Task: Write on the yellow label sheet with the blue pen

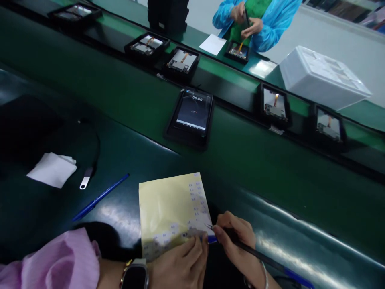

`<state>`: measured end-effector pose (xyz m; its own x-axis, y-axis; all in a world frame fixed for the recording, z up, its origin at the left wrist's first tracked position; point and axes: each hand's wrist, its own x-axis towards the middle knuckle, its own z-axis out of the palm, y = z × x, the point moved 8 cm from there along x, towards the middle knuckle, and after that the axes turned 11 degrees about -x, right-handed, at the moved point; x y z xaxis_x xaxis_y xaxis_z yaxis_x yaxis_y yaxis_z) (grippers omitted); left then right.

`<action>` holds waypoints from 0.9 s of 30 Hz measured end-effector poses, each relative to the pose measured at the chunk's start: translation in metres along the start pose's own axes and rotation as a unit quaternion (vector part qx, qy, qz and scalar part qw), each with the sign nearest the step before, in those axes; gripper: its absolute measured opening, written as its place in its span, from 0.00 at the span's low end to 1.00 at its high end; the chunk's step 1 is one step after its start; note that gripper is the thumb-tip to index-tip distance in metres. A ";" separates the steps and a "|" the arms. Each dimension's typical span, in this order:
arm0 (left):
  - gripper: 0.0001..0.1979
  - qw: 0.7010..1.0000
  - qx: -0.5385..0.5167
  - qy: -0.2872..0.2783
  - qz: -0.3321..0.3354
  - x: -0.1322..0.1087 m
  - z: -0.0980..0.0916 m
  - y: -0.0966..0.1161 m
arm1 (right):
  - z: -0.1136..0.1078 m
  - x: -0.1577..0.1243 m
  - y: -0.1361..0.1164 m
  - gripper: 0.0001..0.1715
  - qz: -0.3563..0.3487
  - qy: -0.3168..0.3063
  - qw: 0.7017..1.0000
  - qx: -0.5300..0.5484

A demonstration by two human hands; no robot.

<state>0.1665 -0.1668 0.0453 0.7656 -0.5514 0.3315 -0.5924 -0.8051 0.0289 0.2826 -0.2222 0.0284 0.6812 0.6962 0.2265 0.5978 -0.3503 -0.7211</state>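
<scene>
A yellowish sheet of small labels [165, 204] lies before me, with small printed marks down its right side and along its bottom. My left hand [180, 261] is closed at the sheet's lower right edge, fingers pressed together on it. Just right of those fingertips a small blue piece [212, 239] shows; what it is I cannot tell. My right hand [236, 239] grips dark pointed tweezers [252, 252], their fine tips over the sheet's right edge. A blue pen [100, 197] rests on the table left of the sheet.
Beyond the sheet stands a tablet [194, 112] reading 00:00. Opened devices in black trays [180, 64] line the dark belt. A USB stick [86, 178] on a cable and white papers [54, 169] lie left. Across, a person in blue sleeves [275, 26] works near a white foam box [321, 80].
</scene>
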 end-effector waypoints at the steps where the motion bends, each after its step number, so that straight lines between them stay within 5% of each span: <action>1: 0.14 1.000 -0.020 0.020 -0.009 0.001 -0.005 -0.004 | -0.002 -0.001 0.001 0.15 0.020 0.007 1.000 0.003; 5: 0.12 0.996 -0.055 0.072 -0.004 -0.001 -0.019 -0.005 | 0.000 -0.005 0.002 0.07 0.070 0.021 0.996 0.042; 13: 0.12 0.998 -0.046 0.033 -0.030 -0.017 0.005 0.017 | 0.029 -0.009 -0.015 0.25 -0.056 -0.050 0.996 0.039; 19: 0.13 0.993 -0.061 0.078 -0.068 -0.022 0.009 0.020 | 0.039 -0.009 -0.016 0.25 -0.086 -0.075 0.993 0.020; 27: 0.17 0.996 -0.035 0.052 -0.059 -0.021 0.009 0.021 | 0.041 -0.009 -0.019 0.24 -0.102 -0.085 0.991 0.003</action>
<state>0.1403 -0.1744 0.0301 0.8027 -0.4260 0.4173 -0.5193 -0.8434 0.1380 0.2475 -0.1959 0.0134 0.4652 0.8477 0.2548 0.7132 -0.1884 -0.6752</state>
